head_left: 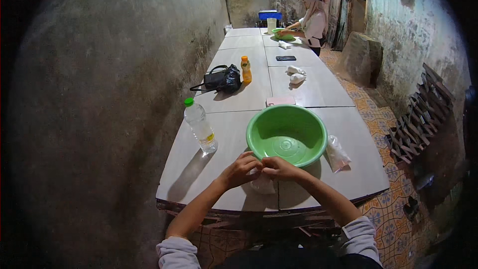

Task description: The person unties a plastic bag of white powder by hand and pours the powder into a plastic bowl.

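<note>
While both hands meet at the counter's (pixel 199 169) near edge | left hand (pixel 240 169) and right hand (pixel 280 168) fingers pinch small clear plastic bag (pixel 263 184) | round green plastic basin (pixel 287 134) just behind, empty | bag seemingly unopened

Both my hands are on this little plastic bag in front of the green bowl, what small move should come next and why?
Probably keep working the top of the small plastic bag open, held just at the near rim of the green bowl. Left hand and right hand pinch it together there, and the bowl looks empty.
</note>
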